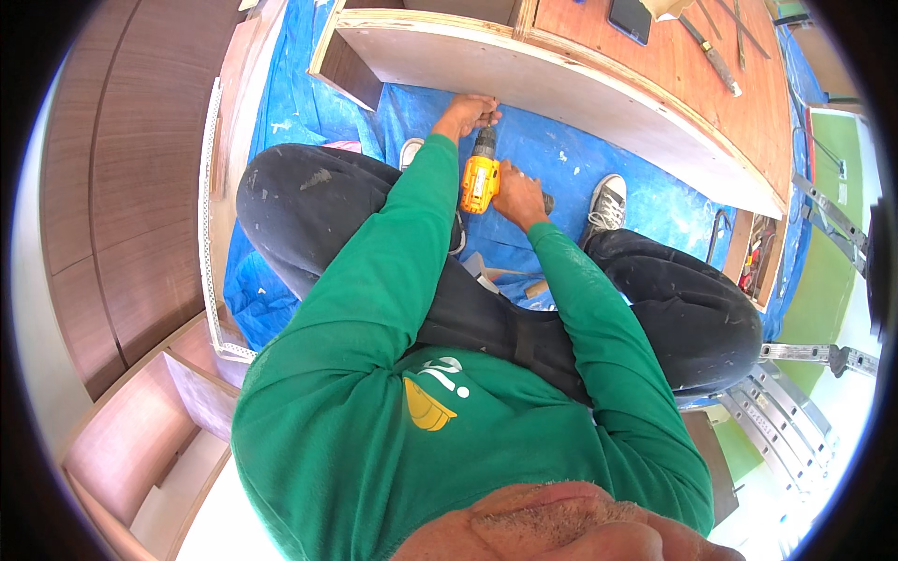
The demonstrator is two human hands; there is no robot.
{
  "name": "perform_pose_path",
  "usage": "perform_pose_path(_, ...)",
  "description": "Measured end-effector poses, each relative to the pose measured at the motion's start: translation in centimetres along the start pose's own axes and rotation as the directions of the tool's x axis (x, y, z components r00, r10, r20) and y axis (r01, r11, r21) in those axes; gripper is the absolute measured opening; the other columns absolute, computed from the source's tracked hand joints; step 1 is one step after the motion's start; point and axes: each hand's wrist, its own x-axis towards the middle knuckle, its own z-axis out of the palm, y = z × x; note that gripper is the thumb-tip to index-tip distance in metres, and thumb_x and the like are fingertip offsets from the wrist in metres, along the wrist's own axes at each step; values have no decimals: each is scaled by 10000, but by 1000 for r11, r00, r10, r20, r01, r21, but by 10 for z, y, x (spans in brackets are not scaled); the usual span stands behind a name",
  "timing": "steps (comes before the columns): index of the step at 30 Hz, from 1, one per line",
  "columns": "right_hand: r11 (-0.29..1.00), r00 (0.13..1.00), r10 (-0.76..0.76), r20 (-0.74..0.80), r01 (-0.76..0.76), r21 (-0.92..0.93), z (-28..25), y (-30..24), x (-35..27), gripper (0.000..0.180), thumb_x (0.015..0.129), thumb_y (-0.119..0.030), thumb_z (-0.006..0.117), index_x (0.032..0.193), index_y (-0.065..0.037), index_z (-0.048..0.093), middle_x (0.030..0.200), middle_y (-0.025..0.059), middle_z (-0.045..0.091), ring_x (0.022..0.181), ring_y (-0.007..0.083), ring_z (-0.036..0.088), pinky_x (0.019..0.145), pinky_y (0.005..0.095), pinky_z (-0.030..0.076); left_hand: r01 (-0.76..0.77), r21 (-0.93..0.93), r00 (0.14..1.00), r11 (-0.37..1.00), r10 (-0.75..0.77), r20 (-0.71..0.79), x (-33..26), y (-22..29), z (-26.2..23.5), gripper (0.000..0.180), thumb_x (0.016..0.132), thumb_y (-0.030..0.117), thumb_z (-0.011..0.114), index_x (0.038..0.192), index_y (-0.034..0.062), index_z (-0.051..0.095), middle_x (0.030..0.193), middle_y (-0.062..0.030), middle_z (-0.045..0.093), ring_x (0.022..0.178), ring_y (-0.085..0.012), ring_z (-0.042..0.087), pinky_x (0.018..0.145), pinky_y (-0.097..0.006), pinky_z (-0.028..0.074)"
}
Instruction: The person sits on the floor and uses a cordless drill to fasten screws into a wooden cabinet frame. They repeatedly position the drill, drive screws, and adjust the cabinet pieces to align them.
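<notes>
The right hand (517,194) is wrapped tight around the grip of a yellow cordless drill (481,178), its nose aimed at the near face of a plywood cabinet (599,89). The left hand (468,114), fingers curled, rests at the drill's tip, perhaps pinching a screw too small to make out. Blue tarpaulin (561,150) covers the floor beneath; a phone (630,19) and hand tools (716,56) lie on the cabinet's far top.

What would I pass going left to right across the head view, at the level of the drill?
Perforated white metal strip → left hand → yellow cordless drill → right hand → grey sneaker → box of small tools.
</notes>
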Motion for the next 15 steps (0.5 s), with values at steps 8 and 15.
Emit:
perform_pose_path(8, 1000, 1000, 12, -3, -12, 20, 4, 0, 1, 340, 898, -170, 614, 1204, -30, 570, 1157, 219, 728, 1081, 429, 710, 953, 645, 484, 41, -136, 999, 990, -39, 20, 2, -4, 0, 292, 1001, 89, 682, 1269, -19, 638, 1181, -111, 696, 1026, -240, 702, 905, -389, 628)
perform_pose_path(15, 1000, 1000, 4, -3, -4, 21, 8, -1, 2, 333, 890, -160, 612, 1192, -26, 574, 1145, 221, 732, 1077, 432, 710, 929, 629, 492, 37, -179, 999, 983, -39, -9, 5, -9, 1, 317, 978, 85, 716, 1267, -25, 645, 1173, -112, 708, 1025, -259, 716, 895, -391, 636)
